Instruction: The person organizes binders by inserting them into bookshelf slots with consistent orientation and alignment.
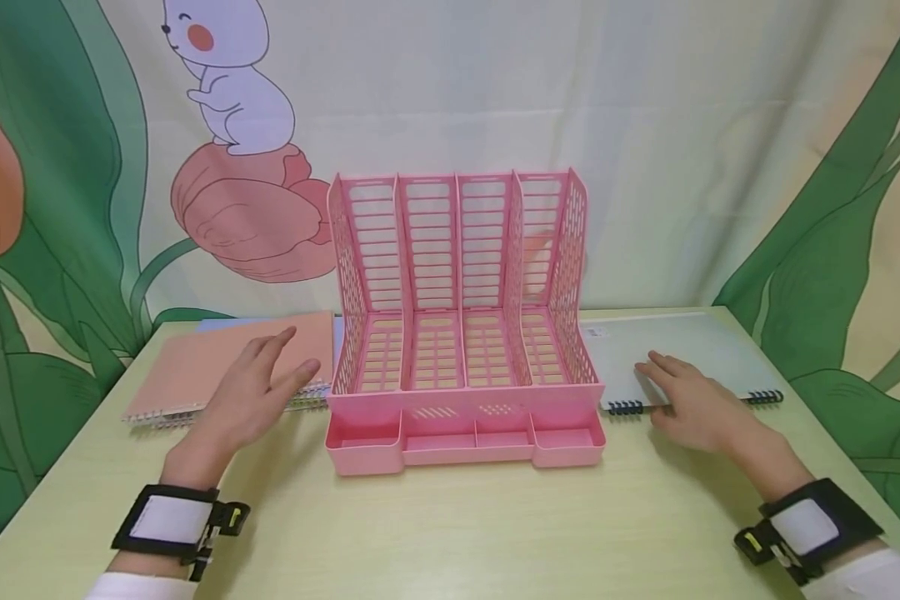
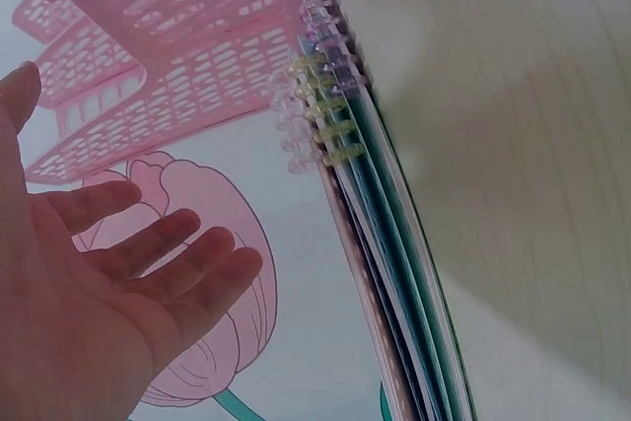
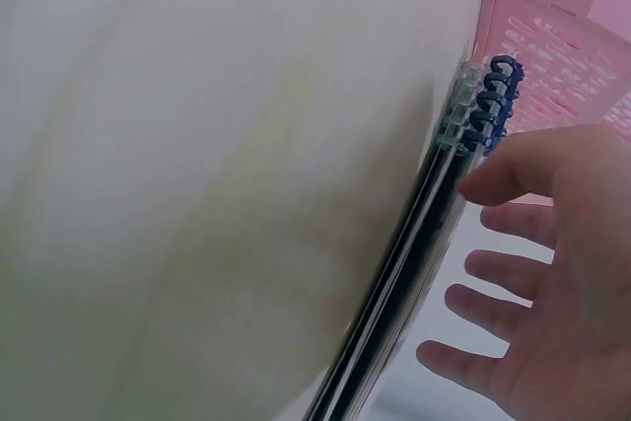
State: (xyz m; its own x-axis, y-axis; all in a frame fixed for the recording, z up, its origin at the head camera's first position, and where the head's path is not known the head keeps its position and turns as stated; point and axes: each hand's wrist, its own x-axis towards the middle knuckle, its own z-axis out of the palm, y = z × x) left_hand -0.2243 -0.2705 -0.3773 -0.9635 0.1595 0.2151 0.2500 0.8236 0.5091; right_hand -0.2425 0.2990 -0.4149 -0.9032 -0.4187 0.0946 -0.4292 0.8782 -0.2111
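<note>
A pink file organizer (image 1: 465,402) stands mid-table, with upright slots behind and small trays in front. To its left lies a stack of spiral notebooks, a salmon one (image 1: 217,362) on top. My left hand (image 1: 249,400) is held over this stack's right part with fingers extended and nothing in it. Another stack of ring-bound notebooks lies to the right, topped by a pale grey-green notebook (image 1: 727,346). My right hand (image 1: 693,408) is at that stack's front edge, fingers spread over the cover and thumb near the binding (image 3: 498,96). Whether it touches cannot be told.
The light wooden table (image 1: 465,533) stretches in front of the organizer. Behind it hangs a cloth (image 1: 645,150) printed with plants and a white animal. A blue notebook edge (image 1: 217,323) shows behind the salmon cover. Each wrist wears a strapped camera mount (image 1: 168,521).
</note>
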